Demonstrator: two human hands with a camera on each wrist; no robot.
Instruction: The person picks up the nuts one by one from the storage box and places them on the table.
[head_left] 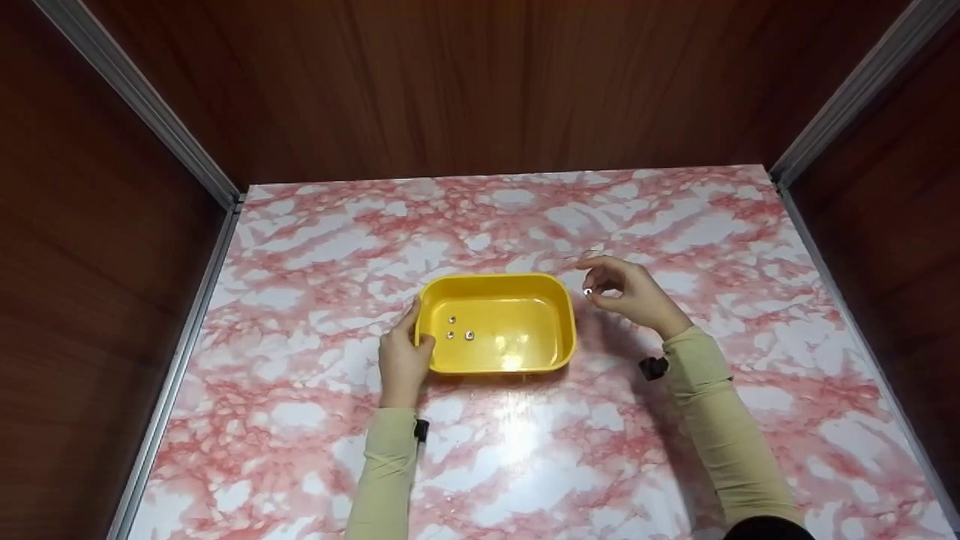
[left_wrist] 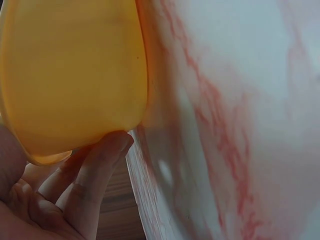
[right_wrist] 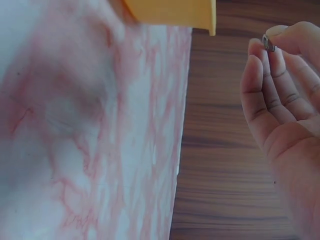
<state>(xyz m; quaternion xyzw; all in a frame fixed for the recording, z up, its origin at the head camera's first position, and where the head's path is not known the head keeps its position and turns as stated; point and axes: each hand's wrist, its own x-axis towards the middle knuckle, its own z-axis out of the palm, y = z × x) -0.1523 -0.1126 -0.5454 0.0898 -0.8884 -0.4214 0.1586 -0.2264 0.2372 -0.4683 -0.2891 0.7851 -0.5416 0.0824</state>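
A yellow plastic tray [head_left: 517,319] rests on the table, and my left hand [head_left: 403,361] grips its left end. The thumb lies over the rim there, while the other fingers [left_wrist: 95,175] press the outside of the wall in the left wrist view. Inside the tray, near that end, lie 3 small metal nuts [head_left: 469,336]. Just past the tray's right end, my right hand [head_left: 634,292] is raised off the table. It pinches another small shiny nut [right_wrist: 269,43] between thumb and forefinger, apart from the tray.
The table [head_left: 315,480] has a red and white marbled top. Dark wood-grain panels [head_left: 480,90] close it in at the back and both sides, with metal rails [head_left: 169,360] along the corners. A dark rounded object [head_left: 766,528] shows at the bottom right edge.
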